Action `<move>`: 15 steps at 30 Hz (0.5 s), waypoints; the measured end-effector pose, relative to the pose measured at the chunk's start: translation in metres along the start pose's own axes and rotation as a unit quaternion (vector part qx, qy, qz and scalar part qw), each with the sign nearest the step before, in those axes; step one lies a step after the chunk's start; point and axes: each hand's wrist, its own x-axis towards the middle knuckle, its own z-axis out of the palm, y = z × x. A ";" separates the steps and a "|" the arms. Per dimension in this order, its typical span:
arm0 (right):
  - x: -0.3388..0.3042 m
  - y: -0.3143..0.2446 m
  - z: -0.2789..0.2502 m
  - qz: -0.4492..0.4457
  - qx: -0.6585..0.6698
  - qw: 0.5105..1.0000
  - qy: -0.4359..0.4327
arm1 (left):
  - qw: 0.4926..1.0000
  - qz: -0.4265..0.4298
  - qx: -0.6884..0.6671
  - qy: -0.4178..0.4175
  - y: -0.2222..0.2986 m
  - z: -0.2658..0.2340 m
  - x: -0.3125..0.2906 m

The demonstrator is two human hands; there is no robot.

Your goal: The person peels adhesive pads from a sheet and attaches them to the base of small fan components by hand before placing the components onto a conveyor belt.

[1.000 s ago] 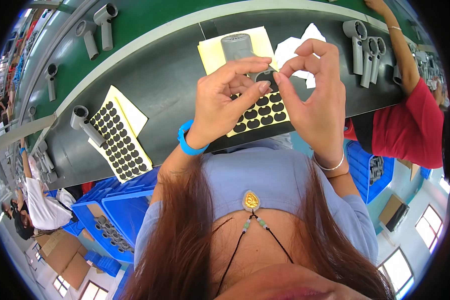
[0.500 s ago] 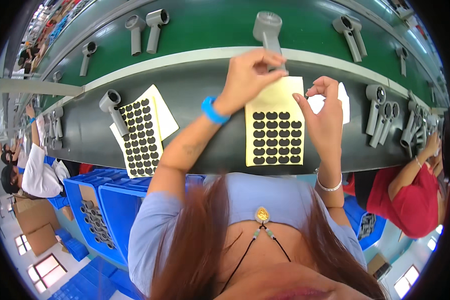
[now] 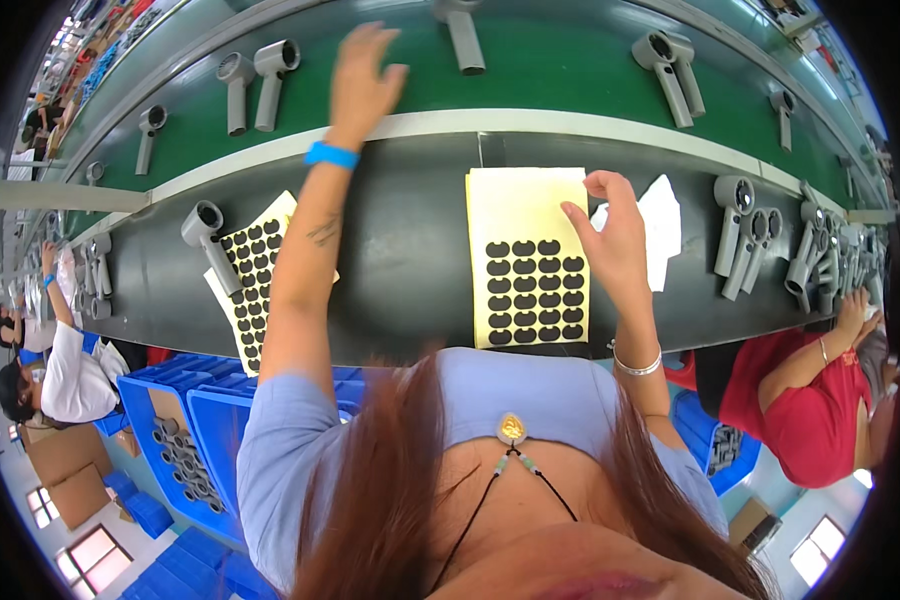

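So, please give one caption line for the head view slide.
Left hand over green conveyor; right hand at yellow sticker sheet.

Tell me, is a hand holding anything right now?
No. The left hand is open above the green belt, gripping nothing. The right hand rests by the yellow sticker sheet, fingers curled, apparently empty.

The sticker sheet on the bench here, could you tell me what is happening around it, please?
A person stands at a dark bench beside a green conveyor belt. The left hand reaches open over the belt near a grey housing. The right hand hovers at the yellow sheet of black stickers, its upper rows already bare. More housings wait to the right.
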 end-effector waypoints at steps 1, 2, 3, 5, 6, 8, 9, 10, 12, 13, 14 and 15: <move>-0.003 0.002 0.000 -0.011 -0.023 1.000 -0.003 | 0.983 -0.016 0.180 0.026 -0.022 -0.016 -0.011; -0.004 0.005 0.000 -0.005 -0.026 1.000 -0.002 | 0.950 -0.113 0.290 0.012 -0.044 -0.031 -0.028; -0.006 0.006 -0.001 0.005 -0.023 1.000 -0.009 | 0.894 -0.237 0.377 -0.046 -0.042 -0.047 -0.030; -0.014 0.011 -0.004 -0.001 -0.013 1.000 -0.019 | 0.880 -0.236 0.409 -0.055 -0.094 -0.072 -0.066; -0.017 0.012 -0.006 0.012 -0.024 0.999 -0.023 | 0.886 -0.207 0.407 -0.076 -0.105 -0.080 -0.070; -0.023 0.019 -0.009 0.025 -0.021 0.999 -0.012 | 0.880 -0.266 0.379 -0.108 -0.098 -0.092 -0.055; -0.028 0.020 -0.009 0.031 -0.023 0.999 -0.012 | 0.881 -0.264 0.376 -0.113 -0.100 -0.092 -0.058; -0.030 0.022 -0.011 0.035 -0.017 0.999 -0.008 | 0.870 -0.312 0.377 -0.063 -0.103 -0.091 -0.057; -0.035 0.027 -0.012 0.040 -0.014 0.999 -0.004 | 0.855 -0.359 0.374 -0.015 -0.114 -0.095 -0.060; -0.039 0.031 -0.009 0.041 -0.015 0.999 -0.018 | 0.854 -0.373 0.361 -0.045 -0.123 -0.099 -0.063; -0.043 0.033 -0.006 0.041 -0.017 0.998 -0.033 | 0.851 -0.387 0.347 -0.076 -0.127 -0.103 -0.065; -0.046 0.033 -0.001 0.031 0.006 0.999 -0.032 | 0.872 -0.339 0.349 -0.050 -0.129 -0.107 -0.068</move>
